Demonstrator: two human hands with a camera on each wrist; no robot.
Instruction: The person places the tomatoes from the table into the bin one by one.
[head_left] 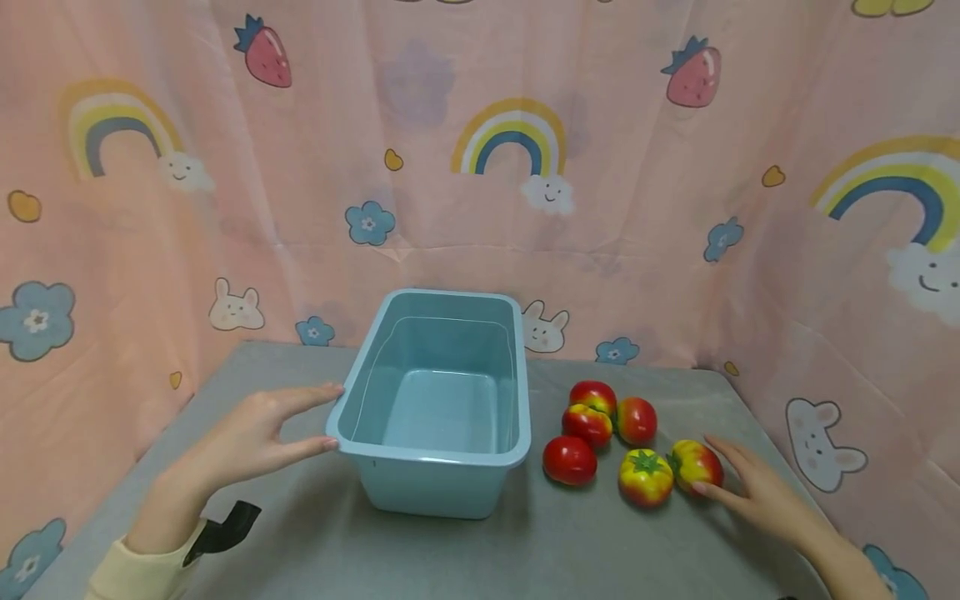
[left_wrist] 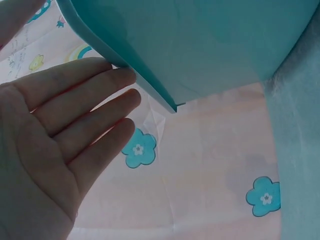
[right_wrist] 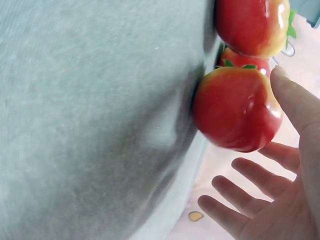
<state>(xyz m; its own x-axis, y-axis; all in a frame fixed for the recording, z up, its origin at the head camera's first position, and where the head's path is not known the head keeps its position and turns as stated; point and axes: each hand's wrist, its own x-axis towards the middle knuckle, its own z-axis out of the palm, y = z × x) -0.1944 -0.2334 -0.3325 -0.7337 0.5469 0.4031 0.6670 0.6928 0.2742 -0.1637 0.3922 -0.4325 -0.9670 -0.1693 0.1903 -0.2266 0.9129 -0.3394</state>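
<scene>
A light blue plastic tub stands on the grey table. My left hand is at its left rim, fingertips right at the edge and fingers extended; the left wrist view shows the straight fingers beside the rim. My right hand is spread around the rightmost tomato, red and yellow with a green calyx. In the right wrist view, the thumb and loosely extended fingers stand around this tomato. A yellow-green and red tomato lies just left of it.
Several more red tomatoes lie between the tub and my right hand, among them a front one, a right one and a back one. A pink patterned curtain hangs behind and beside the grey table.
</scene>
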